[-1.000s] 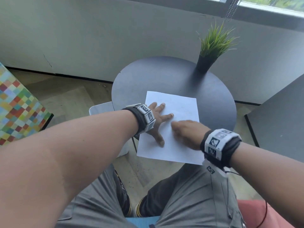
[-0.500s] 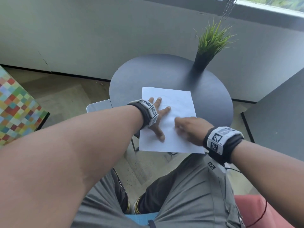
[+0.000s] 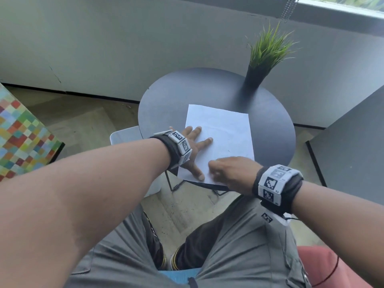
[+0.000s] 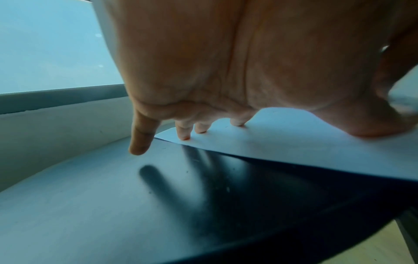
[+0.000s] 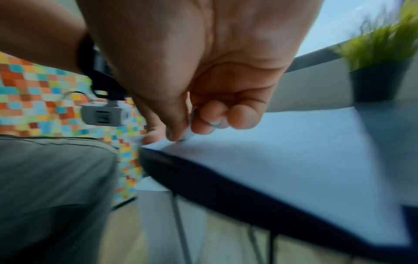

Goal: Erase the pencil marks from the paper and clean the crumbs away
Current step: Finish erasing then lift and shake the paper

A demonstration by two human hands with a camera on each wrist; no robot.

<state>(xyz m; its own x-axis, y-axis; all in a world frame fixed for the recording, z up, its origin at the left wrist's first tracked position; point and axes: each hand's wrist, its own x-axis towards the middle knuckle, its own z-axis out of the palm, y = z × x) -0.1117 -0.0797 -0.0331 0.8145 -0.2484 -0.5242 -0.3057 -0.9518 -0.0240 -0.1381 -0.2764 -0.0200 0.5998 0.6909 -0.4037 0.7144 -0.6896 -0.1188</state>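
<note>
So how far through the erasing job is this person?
Midway. The right hand pinches a small eraser against the near part of the paper, while the left hand presses the sheet flat. Faint marks remain mid-sheet. Crumb clearing is not yet visible.

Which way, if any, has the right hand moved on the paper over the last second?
Yes. Against the paper, the right hand, pinching the eraser, has slid toward the sheet's near left corner, closer to the left hand thumb.
</note>
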